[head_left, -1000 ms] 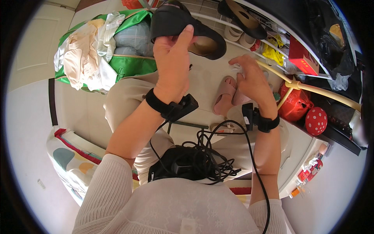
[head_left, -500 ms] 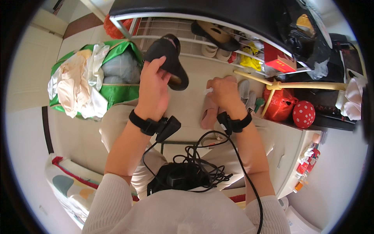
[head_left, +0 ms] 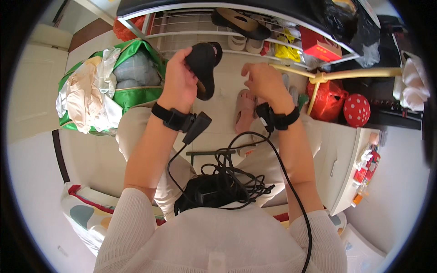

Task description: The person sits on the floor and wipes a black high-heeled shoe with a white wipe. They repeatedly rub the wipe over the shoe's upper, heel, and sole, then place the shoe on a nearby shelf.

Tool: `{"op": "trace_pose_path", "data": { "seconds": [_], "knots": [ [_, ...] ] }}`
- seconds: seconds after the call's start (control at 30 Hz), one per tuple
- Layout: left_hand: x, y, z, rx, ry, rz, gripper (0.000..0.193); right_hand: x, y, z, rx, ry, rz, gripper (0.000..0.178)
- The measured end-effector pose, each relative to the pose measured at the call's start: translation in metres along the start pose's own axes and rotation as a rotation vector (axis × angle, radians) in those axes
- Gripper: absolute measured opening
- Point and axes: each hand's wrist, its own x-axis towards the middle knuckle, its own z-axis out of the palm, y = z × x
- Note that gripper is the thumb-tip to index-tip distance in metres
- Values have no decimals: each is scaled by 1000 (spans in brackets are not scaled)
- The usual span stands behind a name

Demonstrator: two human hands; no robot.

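My left hand (head_left: 180,81) is closed round the side of a black shoe (head_left: 203,66), which hangs toe down in front of the shoe rack (head_left: 182,32). The shoe's outside faces me, with a tan edge of its lining showing low down. Across from it, my right hand (head_left: 267,83) hovers above a pink slipper (head_left: 246,109); its fingers are loosely bent with a gap between thumb and forefinger, and nothing shows in them. A second black shoe (head_left: 241,22) with a tan insole rests on the rack.
A green bag (head_left: 141,94) heaped with pale clothes stands at the left. To the right are a yellow pole (head_left: 359,73), a red plastic bag (head_left: 328,98) and a red dotted ball (head_left: 357,110). Black cables (head_left: 227,168) run from my wrists across my lap.
The black shoe has tilted and shifted slightly in my left hand. My right hand has lifted a little and its fingers have loosened; the small white thing at its fingertips no longer shows.
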Motion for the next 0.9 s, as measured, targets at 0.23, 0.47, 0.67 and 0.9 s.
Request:
{"op": "trace_pose_path", "data": {
  "seconds": [0.23,0.47,0.67,0.9],
  "knots": [
    [31,-19,-9,13,-155,-10,31,-9,0,-12,225,85,56,15],
    [33,-42,-10,165,-271,-157,44,-84,44,-40,899,505,165,13],
    [43,-76,-22,243,-229,-222,47,-139,88,-39,1464,744,200,13],
    [28,-115,-64,279,-161,-257,50,-151,119,-25,1491,844,321,13]
  ]
}}
